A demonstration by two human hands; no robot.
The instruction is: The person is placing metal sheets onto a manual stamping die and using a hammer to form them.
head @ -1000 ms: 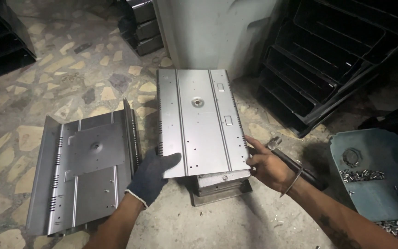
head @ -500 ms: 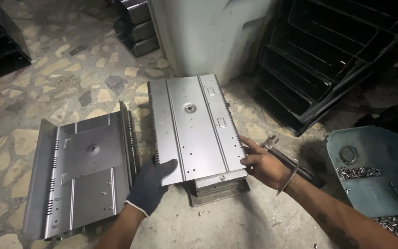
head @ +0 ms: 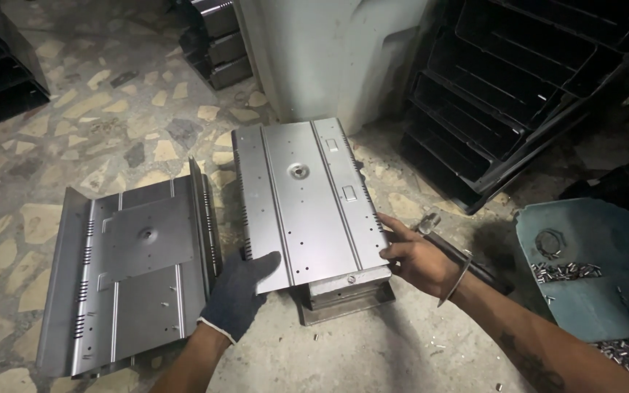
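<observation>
A grey sheet-metal panel [head: 307,196] with ribs and small holes lies flat on a dark metal block [head: 343,298] on the floor. My left hand [head: 238,295], in a dark glove, presses on the panel's near left corner. My bare right hand [head: 416,255] grips the panel's near right edge, a bangle on its wrist. A second grey panel [head: 132,269] with raised side flanges lies on the floor to the left, apart from both hands.
A hammer-like tool [head: 453,247] lies behind my right hand. A teal tray [head: 598,291] with a ring and several small metal pins sits at the right. Stacked black metal trays [head: 518,94] lean at the back right, more at the far left. Stone-chip floor around.
The view has shifted slightly, so the panel sits lower in frame. Both hands stay at the panel's near corners, the left hand slightly nearer its edge.
</observation>
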